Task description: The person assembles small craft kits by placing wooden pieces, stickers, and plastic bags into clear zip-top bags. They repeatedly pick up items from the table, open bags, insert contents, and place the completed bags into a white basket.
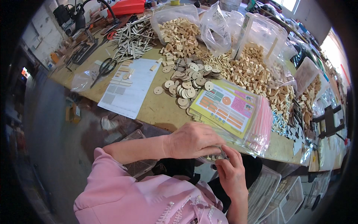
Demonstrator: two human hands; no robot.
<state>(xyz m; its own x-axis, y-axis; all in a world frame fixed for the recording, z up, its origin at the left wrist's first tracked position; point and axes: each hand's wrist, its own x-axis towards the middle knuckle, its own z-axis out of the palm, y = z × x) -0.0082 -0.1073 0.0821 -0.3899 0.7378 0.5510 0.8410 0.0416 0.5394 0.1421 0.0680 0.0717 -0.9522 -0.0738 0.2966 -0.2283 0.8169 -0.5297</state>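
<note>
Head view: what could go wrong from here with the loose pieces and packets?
The small clear plastic bag between the bare left hand and the bare right hand is at the yellowish tabletop's front edge, so it might tip and spill. The pale round wooden discs lie right beside the stacked yellow-printed packets, and a bump could mix them.

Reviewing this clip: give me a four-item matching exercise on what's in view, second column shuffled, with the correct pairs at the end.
Things
1. Right hand
2. Scissors
3. White sheet
4. Wooden discs

Place or state
A. Lying flat, with a few small wooden pieces on top
B. In a loose heap, many overlapping
C. At a small clear bag, facing the left hand
D. Black-handled, on the left part of the table

Right pairs: 1-C, 2-D, 3-A, 4-B
</note>
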